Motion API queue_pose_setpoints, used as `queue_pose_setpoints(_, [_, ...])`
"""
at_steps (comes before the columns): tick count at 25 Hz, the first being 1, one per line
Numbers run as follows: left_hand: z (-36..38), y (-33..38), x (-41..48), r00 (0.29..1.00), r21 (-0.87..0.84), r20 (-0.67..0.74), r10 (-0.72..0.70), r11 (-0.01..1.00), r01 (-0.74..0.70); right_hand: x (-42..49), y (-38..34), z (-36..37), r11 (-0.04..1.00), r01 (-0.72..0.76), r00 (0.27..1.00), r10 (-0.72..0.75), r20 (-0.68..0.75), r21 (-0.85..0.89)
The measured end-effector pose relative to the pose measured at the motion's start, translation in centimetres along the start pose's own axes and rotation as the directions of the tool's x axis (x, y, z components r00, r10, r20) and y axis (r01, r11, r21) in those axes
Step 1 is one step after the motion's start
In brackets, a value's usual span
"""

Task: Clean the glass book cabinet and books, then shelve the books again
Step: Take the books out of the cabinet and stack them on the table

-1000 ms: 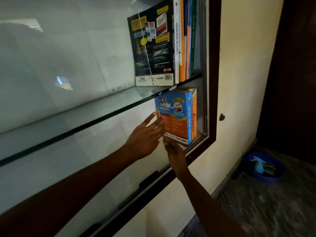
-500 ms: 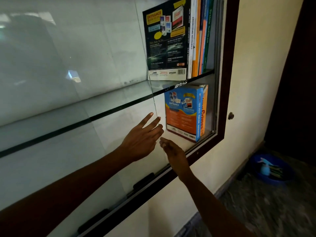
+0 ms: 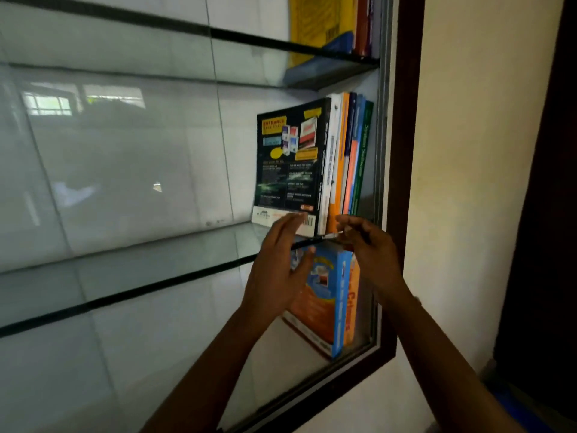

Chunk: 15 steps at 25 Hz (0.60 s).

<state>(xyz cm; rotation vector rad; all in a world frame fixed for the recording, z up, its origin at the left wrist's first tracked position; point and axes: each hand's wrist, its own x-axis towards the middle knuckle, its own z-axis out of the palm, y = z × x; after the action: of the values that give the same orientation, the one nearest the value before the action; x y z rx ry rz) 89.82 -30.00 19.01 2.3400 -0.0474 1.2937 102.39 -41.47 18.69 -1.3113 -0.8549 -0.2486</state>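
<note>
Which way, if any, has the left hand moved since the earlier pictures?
Yes, upward: the left hand now reaches above the glass shelf edge, over the black book; earlier it was below that edge.

1. Cabinet frame [image 3: 402, 151] runs down the right of centre, with the wall [image 3: 468, 151] just to its right.
2. Inside, the upper shelf [image 3: 249, 39] is above the middle shelf [image 3: 156, 260].
3. Upper books [image 3: 315, 23] stand on the upper shelf at its right end, against the frame side.
4. Middle books [image 3: 287, 164] stand upright in a row on the middle shelf, also at the right end, directly below the upper books.
5. Lower books [image 3: 324, 307] stand under the middle shelf in the bottom right corner of the cabinet.
6. Left grip [image 3: 274, 270] is in front of the middle shelf's front edge, overlapping the lower books.
7. Right grip [image 3: 371, 251] is just right of the left grip, at the same shelf edge, near the frame.
</note>
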Motion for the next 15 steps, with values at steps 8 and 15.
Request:
queue_pose_setpoints(8, [3.6,-2.0,13.0,0.950,0.000,-0.037,-0.309,0.951,0.309,5.2,0.0,-0.2,0.996,0.006,0.997,0.000,-0.073,0.085])
queue_pose_setpoints(15, [2.1,-2.8,11.9,0.938,-0.376,0.058,-0.343,0.863,0.339,5.5,0.1,0.5,0.980,-0.007,1.000,0.011,-0.018,0.197])
